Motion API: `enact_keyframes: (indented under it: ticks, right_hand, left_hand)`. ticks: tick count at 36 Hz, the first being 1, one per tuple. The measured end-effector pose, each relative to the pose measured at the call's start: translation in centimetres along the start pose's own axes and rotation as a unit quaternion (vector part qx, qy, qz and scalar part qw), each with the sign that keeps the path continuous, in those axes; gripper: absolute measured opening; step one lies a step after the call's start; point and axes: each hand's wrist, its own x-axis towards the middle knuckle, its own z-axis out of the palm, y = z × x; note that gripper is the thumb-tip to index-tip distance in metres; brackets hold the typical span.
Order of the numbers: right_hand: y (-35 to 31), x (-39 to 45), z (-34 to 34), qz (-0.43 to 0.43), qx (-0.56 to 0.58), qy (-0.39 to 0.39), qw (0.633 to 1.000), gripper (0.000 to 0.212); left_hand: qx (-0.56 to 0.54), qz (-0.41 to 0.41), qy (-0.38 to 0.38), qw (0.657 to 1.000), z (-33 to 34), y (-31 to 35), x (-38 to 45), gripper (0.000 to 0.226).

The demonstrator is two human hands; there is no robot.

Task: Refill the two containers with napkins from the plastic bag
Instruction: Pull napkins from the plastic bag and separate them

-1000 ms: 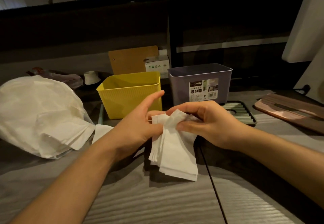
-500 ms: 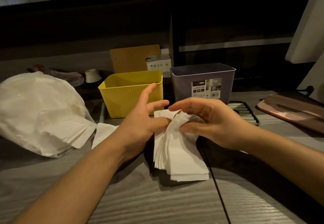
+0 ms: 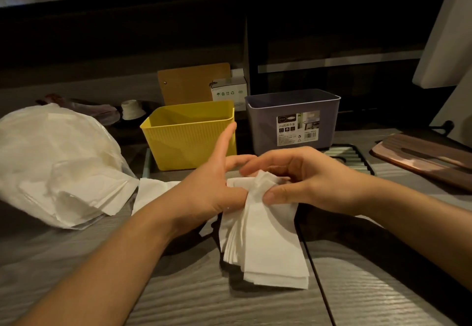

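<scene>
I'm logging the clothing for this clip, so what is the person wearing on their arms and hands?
Nothing shows: the left hand and right hand wear no gloves, rings or watch, and both forearms are bare to the frame edge, with no sleeve in view.

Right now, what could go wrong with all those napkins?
The napkin stack is fanned out below the left hand and right hand, so loose sheets might slip onto the table. More napkins spill from the plastic bag and could slide out further.
</scene>
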Motion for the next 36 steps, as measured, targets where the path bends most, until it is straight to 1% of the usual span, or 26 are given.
enact_keyframes:
  ticks: [2,4,6,8,9,10,11,13,14,16,19,22,24,26,28,30,32,34,36]
  right_hand:
    - [0.1,0.0,0.1,0.006,-0.013,-0.001,1.0,0.038]
    - [0.3,0.1,0.1,0.005,0.001,0.012,1.0,0.035]
    - [0.4,0.2,0.1,-0.005,0.013,0.052,0.999,0.032]
    - [0.6,0.3,0.1,-0.019,0.038,0.101,0.994,0.029]
    - [0.8,0.4,0.0,-0.027,0.054,0.125,0.99,0.028]
    - [0.8,0.4,0.0,-0.032,0.07,0.146,0.986,0.028]
    - [0.9,0.5,-0.1,-0.031,0.083,0.164,0.983,0.027]
    - [0.9,0.6,-0.2,-0.017,0.095,0.184,0.978,0.029]
    - [1.0,0.7,-0.2,-0.009,0.091,0.188,0.978,0.029]
    - [1.1,0.8,-0.1,0.007,0.074,0.196,0.978,0.028]
    - [1.4,1.1,0.2,0.01,0.075,0.223,0.972,0.023]
    - [1.5,1.2,0.4,0.007,0.146,0.237,0.961,0.02]
    - [1.5,1.2,0.6,0.006,0.173,0.236,0.956,0.02]
    - [1.7,1.3,0.8,0.008,0.177,0.241,0.954,0.02]
    - [1.8,1.4,1.0,0.014,0.172,0.245,0.954,0.02]
    - [1.9,1.4,1.1,0.02,0.173,0.246,0.953,0.019]
    - [1.9,1.5,1.2,0.019,0.186,0.248,0.951,0.019]
    - [1.9,1.4,1.2,0.017,0.185,0.252,0.95,0.023]
    - [1.7,1.3,1.2,0.009,0.168,0.251,0.953,0.034]
  left_hand:
    - [0.02,0.008,0.003,1.0,0.1,0.1,-0.1,0.122]
    - [0.008,0.024,0.017,1.0,0.1,0.1,-0.2,0.121]
    - [-0.004,0.027,0.041,0.999,-0.2,0.4,-0.2,0.117]
    - [-0.032,0.005,0.052,0.998,-0.5,0.4,-0.1,0.113]
    - [-0.055,-0.016,0.052,0.997,-0.6,0.5,-0.1,0.107]
    - [-0.07,-0.037,0.048,0.996,-0.6,0.6,-0.1,0.096]
    - [-0.071,-0.048,0.044,0.995,-0.5,0.6,-0.2,0.08]
    - [-0.036,-0.053,0.054,0.996,-0.3,0.4,-0.2,0.049]
    - [-0.024,-0.055,0.069,0.996,-0.3,0.2,-0.2,0.038]
    - [-0.017,-0.055,0.092,0.994,-0.3,0.0,-0.2,0.028]
    - [0.018,-0.049,0.093,0.994,-0.3,-0.1,-0.3,0.023]
    - [0.046,-0.048,0.082,0.994,0.0,0.3,-0.2,0.021]
    - [0.056,-0.049,0.075,0.994,0.3,0.7,-0.4,0.024]
    - [0.052,-0.037,0.074,0.995,0.5,1.0,-0.5,0.032]
    - [0.021,-0.032,0.081,0.996,0.6,1.1,-0.6,0.038]
    - [0.005,-0.028,0.067,0.997,0.6,1.3,-0.7,0.037]
    - [0.066,0.002,0.04,0.997,0.5,1.2,-0.6,0.029]
    - [0.108,0.018,0.051,0.993,0.4,0.9,-0.4,0.029]
    - [0.113,0.044,0.08,0.989,0.1,0.6,-0.2,0.033]
